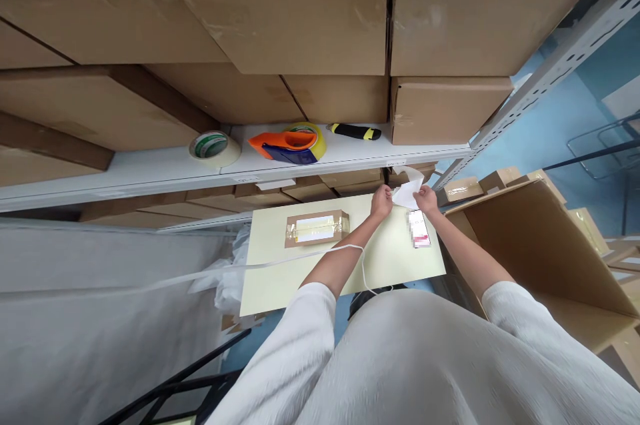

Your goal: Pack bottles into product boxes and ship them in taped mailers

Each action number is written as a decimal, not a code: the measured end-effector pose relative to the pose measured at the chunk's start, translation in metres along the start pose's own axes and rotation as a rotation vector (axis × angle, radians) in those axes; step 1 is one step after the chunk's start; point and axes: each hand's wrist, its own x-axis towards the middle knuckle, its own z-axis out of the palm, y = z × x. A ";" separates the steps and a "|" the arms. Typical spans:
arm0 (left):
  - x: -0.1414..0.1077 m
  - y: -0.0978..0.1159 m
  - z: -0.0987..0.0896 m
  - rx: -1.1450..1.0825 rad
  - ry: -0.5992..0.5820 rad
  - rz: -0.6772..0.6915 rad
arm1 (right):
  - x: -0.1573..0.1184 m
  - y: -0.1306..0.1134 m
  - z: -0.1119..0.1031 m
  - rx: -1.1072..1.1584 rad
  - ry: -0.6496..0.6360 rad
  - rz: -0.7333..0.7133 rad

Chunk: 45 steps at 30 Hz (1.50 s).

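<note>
A white sheet of paper (406,193), curled at its top, is stretched between my two hands above the far side of the pale yellow table (280,285). My left hand (382,202) pinches its left edge with curled fingers. At the opposite edge, my right hand (425,199) grips it closed. Just below the paper lies a phone (419,229) with a lit screen. To the left on the tabletop rests a small brown carton (342,225), closed with clear tape and bearing a white label (315,228).
On the shelf (357,155) ahead sit a tape roll (215,149), an orange and blue tape dispenser (290,143) and a utility knife (355,132). Large cartons (310,5) are stacked behind. An open carton (530,245) stands right of the table. A white cable (295,258) crosses before me.
</note>
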 end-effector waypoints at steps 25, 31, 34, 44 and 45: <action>-0.012 -0.001 -0.036 0.201 0.166 0.048 | -0.001 0.046 -0.024 -0.680 -0.107 -0.125; -0.014 -0.007 -0.046 0.208 0.230 0.015 | 0.002 0.052 -0.016 -0.777 -0.164 -0.104; -0.013 -0.010 -0.051 0.205 0.252 0.011 | 0.004 0.055 -0.013 -0.813 -0.168 -0.094; -0.017 -0.015 -0.057 0.186 0.295 0.041 | 0.002 0.062 -0.015 -0.814 -0.254 0.012; -0.018 -0.014 -0.057 0.182 0.285 0.055 | 0.000 0.062 -0.016 -0.806 -0.255 0.011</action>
